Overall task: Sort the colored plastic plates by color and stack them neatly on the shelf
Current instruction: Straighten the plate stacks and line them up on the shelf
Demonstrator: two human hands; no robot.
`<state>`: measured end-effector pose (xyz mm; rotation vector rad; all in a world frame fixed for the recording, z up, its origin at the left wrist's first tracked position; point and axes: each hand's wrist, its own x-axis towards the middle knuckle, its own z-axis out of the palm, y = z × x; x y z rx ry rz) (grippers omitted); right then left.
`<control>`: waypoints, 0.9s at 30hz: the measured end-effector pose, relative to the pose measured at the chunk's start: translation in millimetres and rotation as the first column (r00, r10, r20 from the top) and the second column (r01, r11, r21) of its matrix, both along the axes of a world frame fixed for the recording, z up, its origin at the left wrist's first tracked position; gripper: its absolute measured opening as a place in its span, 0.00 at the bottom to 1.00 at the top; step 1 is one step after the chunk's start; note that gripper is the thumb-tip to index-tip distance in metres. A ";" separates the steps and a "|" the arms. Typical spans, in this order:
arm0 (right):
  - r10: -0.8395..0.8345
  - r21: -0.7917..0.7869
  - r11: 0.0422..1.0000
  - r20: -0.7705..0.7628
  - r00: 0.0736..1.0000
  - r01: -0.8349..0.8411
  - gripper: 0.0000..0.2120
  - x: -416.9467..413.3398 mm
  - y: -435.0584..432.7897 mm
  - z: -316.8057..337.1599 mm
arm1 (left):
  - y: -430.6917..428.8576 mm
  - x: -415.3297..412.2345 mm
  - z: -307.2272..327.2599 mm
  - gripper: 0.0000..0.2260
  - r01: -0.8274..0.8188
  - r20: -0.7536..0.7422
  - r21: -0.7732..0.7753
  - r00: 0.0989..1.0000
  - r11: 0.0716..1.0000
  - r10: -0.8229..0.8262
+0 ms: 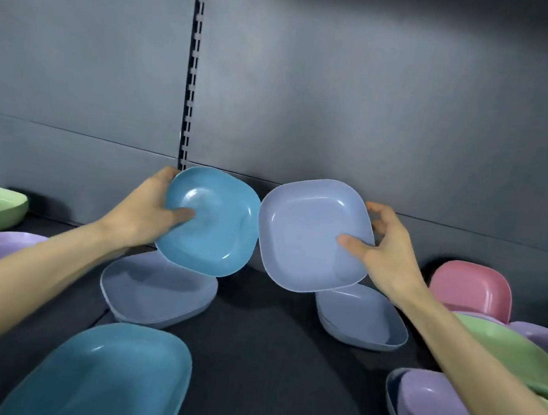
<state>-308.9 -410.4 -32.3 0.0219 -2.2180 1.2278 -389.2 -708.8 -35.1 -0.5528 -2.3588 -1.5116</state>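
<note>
Teal plate (208, 221) and periwinkle plate (314, 234), both tilted and held above the dark shelf (254, 360), rims nearly touching. I judge the shallow edge pinches could let either slip onto the periwinkle plates below. My left hand (151, 209) and right hand (385, 245) each close thumb-over-rim, fingers behind, forearms converging from the lower corners.

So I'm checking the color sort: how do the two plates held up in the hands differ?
The teal plate in the left hand is a deeper blue-green; the periwinkle plate in the right hand is a paler lavender-blue. Both are rounded squares, tilted toward the camera, thumbs inside.
</note>
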 end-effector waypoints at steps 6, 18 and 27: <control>0.054 -0.014 0.998 -0.031 0.998 -0.054 0.24 -10.6 -73.0 -0.4 | -71.7 -5.8 -0.8 0.15 -0.068 -0.060 0.023 0.996 0.997 0.069; -0.048 -0.076 0.995 0.118 0.992 0.058 0.29 -37.8 -192.2 -47.6 | -189.2 -30.9 -21.5 0.22 -0.101 -0.146 -0.082 0.985 0.992 0.088; 0.022 -0.068 0.998 0.312 0.950 -0.001 0.28 -54.8 -193.4 -54.2 | -196.3 -52.0 -37.7 0.20 -0.016 -0.089 -0.006 0.996 1.000 0.015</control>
